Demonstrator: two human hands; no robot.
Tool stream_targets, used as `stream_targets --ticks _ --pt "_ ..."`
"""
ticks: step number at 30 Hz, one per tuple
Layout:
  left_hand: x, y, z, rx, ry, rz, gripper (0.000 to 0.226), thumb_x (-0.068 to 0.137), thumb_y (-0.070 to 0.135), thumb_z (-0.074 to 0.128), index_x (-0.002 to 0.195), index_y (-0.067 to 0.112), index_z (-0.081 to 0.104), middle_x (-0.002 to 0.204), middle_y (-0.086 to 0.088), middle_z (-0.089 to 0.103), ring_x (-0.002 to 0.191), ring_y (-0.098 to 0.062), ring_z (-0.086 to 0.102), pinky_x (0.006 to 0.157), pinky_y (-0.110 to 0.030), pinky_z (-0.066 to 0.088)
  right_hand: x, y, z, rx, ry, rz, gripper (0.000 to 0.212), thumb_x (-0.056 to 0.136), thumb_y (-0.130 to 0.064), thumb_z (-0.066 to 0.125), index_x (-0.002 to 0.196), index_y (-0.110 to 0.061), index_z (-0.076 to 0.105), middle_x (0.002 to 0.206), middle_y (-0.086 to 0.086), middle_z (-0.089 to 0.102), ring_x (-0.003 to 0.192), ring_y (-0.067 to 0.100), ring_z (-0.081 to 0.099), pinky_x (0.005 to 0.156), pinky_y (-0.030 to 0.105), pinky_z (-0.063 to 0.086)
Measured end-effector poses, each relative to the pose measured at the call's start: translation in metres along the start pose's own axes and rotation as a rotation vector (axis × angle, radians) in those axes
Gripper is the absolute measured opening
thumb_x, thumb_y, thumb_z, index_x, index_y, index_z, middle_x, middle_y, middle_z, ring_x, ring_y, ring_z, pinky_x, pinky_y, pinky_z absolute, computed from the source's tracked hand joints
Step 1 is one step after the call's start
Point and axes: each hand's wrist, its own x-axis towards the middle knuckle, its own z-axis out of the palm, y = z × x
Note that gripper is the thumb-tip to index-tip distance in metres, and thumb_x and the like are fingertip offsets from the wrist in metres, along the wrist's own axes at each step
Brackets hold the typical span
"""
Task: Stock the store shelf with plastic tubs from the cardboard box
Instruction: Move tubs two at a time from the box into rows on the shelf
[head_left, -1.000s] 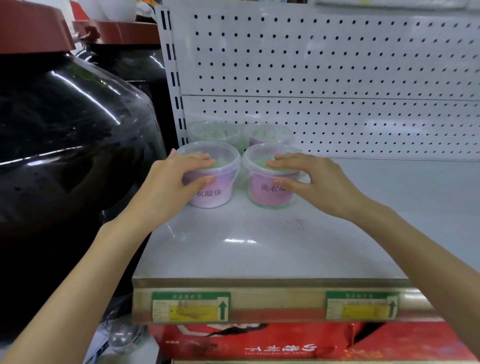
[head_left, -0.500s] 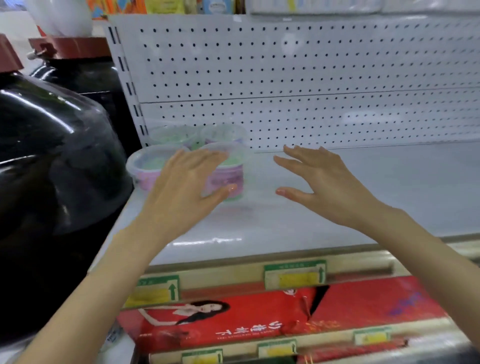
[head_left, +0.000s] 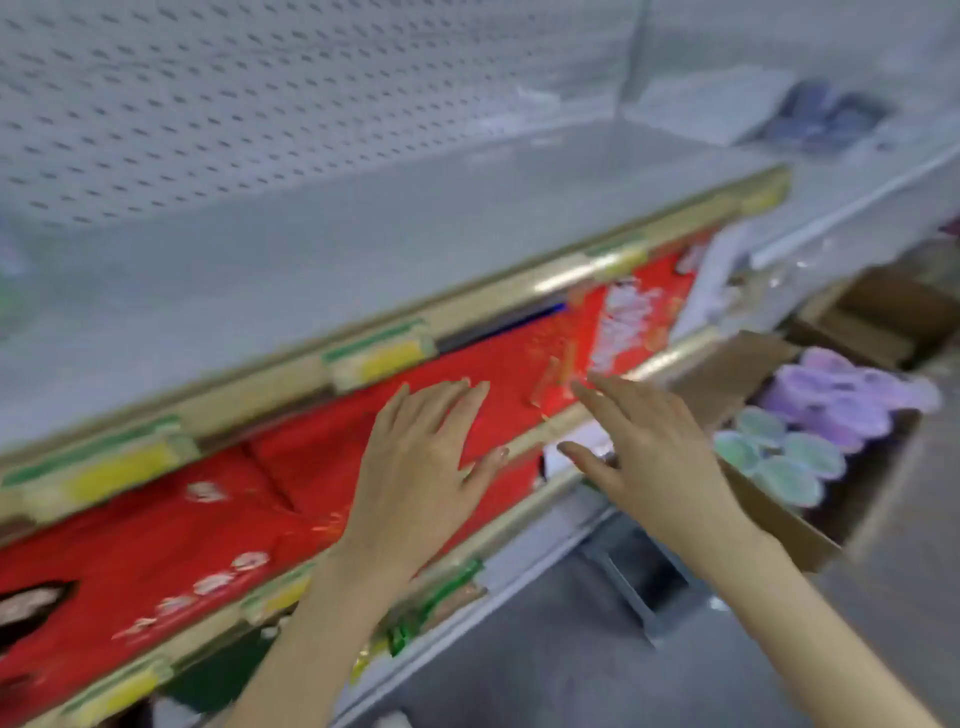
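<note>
Hovering empty, left hand (head_left: 421, 467) and right hand (head_left: 649, 457) lie flat, fingers straight and spread. Box (head_left: 774, 519) of tubs (head_left: 795, 457) sits right of the right hand, shelf (head_left: 363, 249) beyond both.

Retail shop: pegboard-backed shelf (head_left: 363, 249), price labels (head_left: 379, 353) on edge, red packaged goods (head_left: 208, 519) below.
</note>
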Motion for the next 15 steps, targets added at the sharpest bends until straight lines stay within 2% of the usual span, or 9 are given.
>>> stream_targets --ticks 5,7,9,10,13,15 --pt "-0.001 0.077 0.11 -0.068 -0.277 0.036 0.058 0.084 0.051 0.04 0.13 0.017 0.052 0.127 0.0 0.059 0.118 -0.02 0.053 0.104 -0.038 0.036 -0.106 0.084 0.019 -0.032 -0.198 0.376 0.06 0.083 -0.055 0.042 0.118 -0.012 0.065 0.116 0.009 0.067 0.103 0.028 0.064 0.087 0.041 0.051" --pt "-0.001 0.103 0.142 -0.113 -0.362 0.075 0.058 0.084 0.051 0.046 0.128 0.014 0.054 0.124 -0.002 0.061 0.113 -0.023 0.058 0.094 -0.037 0.045 -0.135 0.109 0.023 -0.039 -0.255 0.495 0.061 0.082 -0.055 0.039 0.119 -0.012 0.063 0.115 0.008 0.067 0.101 0.028 0.065 0.085 0.038 0.051" --pt "0.004 0.126 0.168 -0.138 -0.412 0.111 0.057 0.08 0.049 0.057 0.125 0.013 0.057 0.12 -0.003 0.064 0.108 -0.023 0.062 0.086 -0.034 0.05 -0.157 0.13 0.026 -0.045 -0.284 0.595 0.061 0.083 -0.056 0.04 0.12 -0.013 0.062 0.116 0.007 0.067 0.101 0.026 0.066 0.083 0.036 0.052" --pt "0.008 0.136 0.18 -0.151 -0.432 0.128 0.058 0.08 0.049 0.057 0.124 0.013 0.057 0.12 -0.003 0.064 0.108 -0.022 0.062 0.085 -0.034 0.051 -0.165 0.142 0.029 -0.046 -0.287 0.637 0.059 0.084 -0.056 0.043 0.122 -0.014 0.061 0.119 0.007 0.065 0.103 0.026 0.065 0.084 0.037 0.052" --pt "0.027 0.163 0.217 -0.199 -0.488 0.154 0.065 0.083 0.057 0.04 0.13 0.015 0.054 0.128 -0.001 0.059 0.117 -0.019 0.057 0.093 -0.033 0.047 -0.18 0.173 0.04 -0.028 -0.266 0.738 0.058 0.086 -0.052 0.055 0.13 -0.014 0.055 0.13 0.009 0.058 0.114 0.027 0.059 0.091 0.04 0.048" --pt "0.043 0.177 0.244 -0.24 -0.529 0.157 0.066 0.085 0.058 0.04 0.136 0.017 0.047 0.137 0.001 0.052 0.125 -0.017 0.05 0.1 -0.032 0.042 -0.18 0.194 0.046 -0.023 -0.252 0.805 0.059 0.088 -0.054 0.049 0.132 -0.015 0.052 0.133 0.008 0.056 0.118 0.027 0.057 0.093 0.039 0.047"
